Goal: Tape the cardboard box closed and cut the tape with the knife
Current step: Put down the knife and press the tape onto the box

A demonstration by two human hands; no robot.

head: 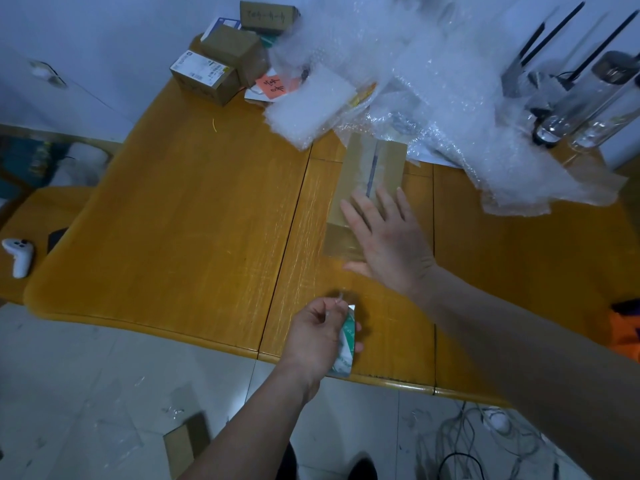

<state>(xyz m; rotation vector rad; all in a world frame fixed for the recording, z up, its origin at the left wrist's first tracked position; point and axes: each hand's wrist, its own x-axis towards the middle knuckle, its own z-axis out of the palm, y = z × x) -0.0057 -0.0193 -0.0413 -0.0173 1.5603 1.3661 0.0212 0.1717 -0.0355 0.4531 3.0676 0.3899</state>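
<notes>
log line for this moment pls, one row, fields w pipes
step: taping | right hand: flat on cardboard box, open | left hand: holds tape roll near table edge | knife: not identifiable | cut: not done

Box (363,188) near end hidden under right hand (388,237), tape roll (346,344) largely covered by left hand (315,337), bottles (588,98) blurred.

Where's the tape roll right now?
In the head view, the tape roll is in the left hand, low centre at the table's near edge, below the box.
</notes>
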